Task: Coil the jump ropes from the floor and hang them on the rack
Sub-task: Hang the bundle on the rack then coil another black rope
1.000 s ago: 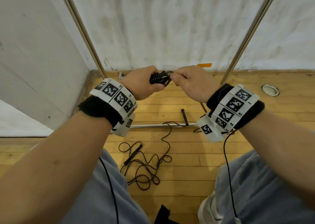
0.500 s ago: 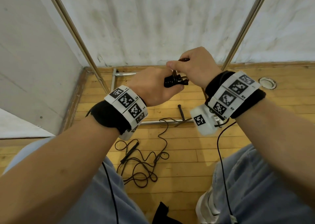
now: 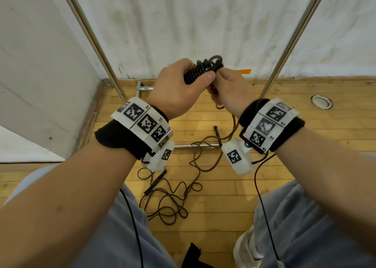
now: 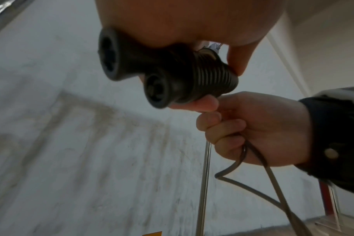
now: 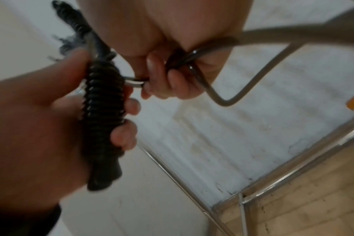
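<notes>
We hold both forearms raised in front of us, wrists bent inward so the hands meet at chest height before the pale wall [image 3: 183,23]. Our left hand [image 3: 175,90] is curled round two black ribbed handles [image 4: 172,76] held side by side, thumb laid across the ridges and fingertips wrapping from below; the handles are hard rubbery cylinders with flared, hollow round ends. Our right hand [image 3: 230,90] sits just beside it, fingers folded tight, pinching a bunch of thin dark cord [image 5: 192,54] against the palm. A small loop of that cord stands up above the knuckles in the head view. The cord looks smooth and slightly glossy, kinking into a sharp bend below the right hand and trailing down towards the floor [image 3: 264,129].

A second jump rope [image 3: 168,202] lies on the floor between our knees in a loose tangle of thin dark loops, one slim black handle angled through it. The floor is narrow honey-coloured wooden strips with a satin sheen. The rack [image 3: 289,43] is bare polished metal tubing: two slanted uprights on either side of our hands and a low bar across the floor. Both wrists carry black fabric cuffs with white printed marker blocks.
</notes>
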